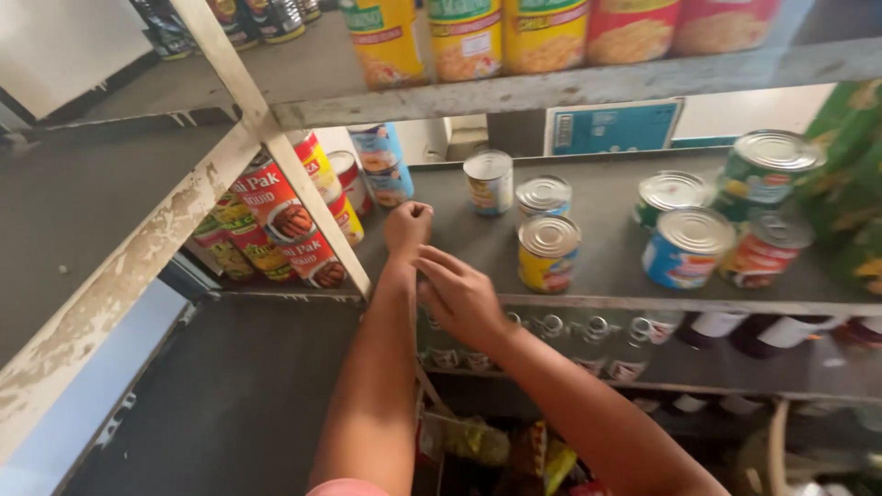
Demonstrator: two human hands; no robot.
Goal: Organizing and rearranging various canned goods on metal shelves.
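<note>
Head view, looking down into grey metal shelving. Middle shelf (606, 248) carrying sealed tins, lids on, contents not visible. Nearest the hands: yellow tin (548, 253) at the shelf's front edge, silver lid up; second tin (544, 196) just behind it; small white-and-yellow tin (488, 182) further back, standing apart. To the right, well apart from the hands: blue tin (684, 248), red tin (763, 248), a silver-lidded tin (671, 195) behind them, green tin (764, 170) at the rear. Left of the slanted white upright (276, 152): stack of red-labelled tins (294, 225) lying tilted, blue-labelled tin (381, 163) behind them. Top shelf (570, 87): row of yellow and red tins (542, 35), only lower parts in frame. Lower shelf: row of bottle tops (597, 329), glimpsed past the arms. Below, bright packets (514, 450), blurred.

Left hand (408, 227) resting on the middle shelf near the upright, clenched into a loose fist; whether anything sits inside, cannot tell. Right hand (459, 296) at the shelf's front edge, just below the left wrist, fingers half-curled, released, nothing seen in the grasp. Yellow tin just to the right of both hands, near but not touched.
</note>
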